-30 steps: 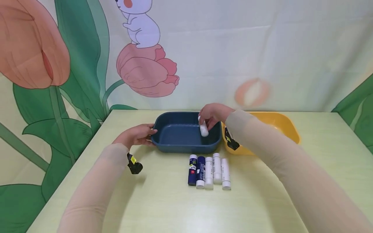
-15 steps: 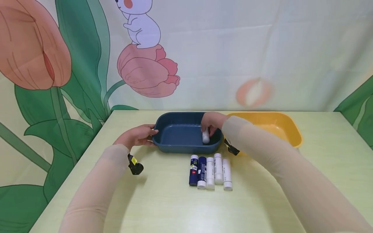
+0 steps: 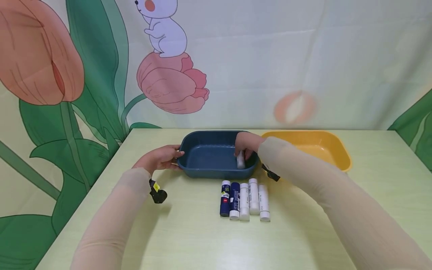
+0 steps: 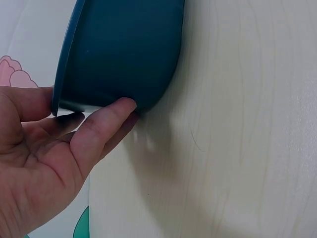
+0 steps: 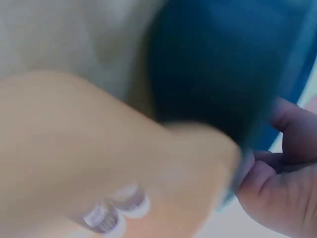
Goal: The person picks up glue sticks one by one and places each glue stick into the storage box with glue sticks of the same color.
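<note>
A dark blue basin [image 3: 209, 156] stands at the back of the table. My left hand [image 3: 162, 156] pinches its left end; in the left wrist view the thumb is over the rim and the fingers are against the outer wall [image 4: 124, 54]. My right hand [image 3: 247, 142] reaches inside at the right end and holds a white glue stick [image 3: 240, 161], low in the basin. In the right wrist view my right hand [image 5: 282, 183] is partly hidden behind the rim, and the glue stick is hidden.
A yellow basin [image 3: 317, 146] stands right beside the blue one, partly behind my right sleeve. In front lie several glue sticks in a row: a dark blue one [image 3: 225, 202], another dark blue one [image 3: 234, 200] and white ones [image 3: 244, 204]. A printed curtain [image 3: 243, 75] hangs behind.
My right hand has lowered the white glue stick deeper into the blue basin and slightly toward the near right corner. My left hand has stayed at the basin's left end.
</note>
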A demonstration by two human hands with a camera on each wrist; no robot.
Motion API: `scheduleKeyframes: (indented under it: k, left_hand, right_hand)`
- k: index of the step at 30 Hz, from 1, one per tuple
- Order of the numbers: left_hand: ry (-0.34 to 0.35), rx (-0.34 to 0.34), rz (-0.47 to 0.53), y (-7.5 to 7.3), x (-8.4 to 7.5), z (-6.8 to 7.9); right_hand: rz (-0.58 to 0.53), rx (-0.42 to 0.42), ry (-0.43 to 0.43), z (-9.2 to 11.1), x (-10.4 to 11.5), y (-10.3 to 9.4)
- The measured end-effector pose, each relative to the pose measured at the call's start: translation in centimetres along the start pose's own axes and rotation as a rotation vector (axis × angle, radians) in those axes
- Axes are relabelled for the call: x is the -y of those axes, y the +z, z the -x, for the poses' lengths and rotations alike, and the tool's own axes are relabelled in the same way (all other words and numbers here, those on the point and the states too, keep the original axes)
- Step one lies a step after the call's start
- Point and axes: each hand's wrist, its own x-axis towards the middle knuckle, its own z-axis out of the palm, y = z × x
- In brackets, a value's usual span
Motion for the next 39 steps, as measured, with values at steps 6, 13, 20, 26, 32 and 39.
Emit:
scheduleKeyframes:
  k: [6,13,20,26,32,39]
  left_hand:
    - [-0.001,0.004,-0.020,0.1,-0.2,0.1]
    - [-0.006,-0.010,-0.013,0.1,-0.4,0.2]
    - [-0.009,-0.007,-0.006,0.0,-0.3,0.4]
    - [0.010,0.008,-0.005,0.0,-0.3,0.3]
    - [0.007,0.014,0.005,0.2,-0.2,0.3]
    - [0.001,0.003,0.005,0.4,-0.3,0.2]
  right_hand:
    - [0.081,-0.038,-0.155,9.6,0.7,-3.1]
    - [0.111,-0.103,-0.260,17.4,0.8,-7.3]
    - [0.205,-0.162,-0.375,23.0,-0.4,-7.7]
    - [0.224,-0.228,-0.479,25.7,-2.9,-6.1]
    - [0.155,-0.252,-0.549,27.1,-5.5,-4.2]
    - [0.124,-0.360,-0.595,28.5,-8.1,-2.9]
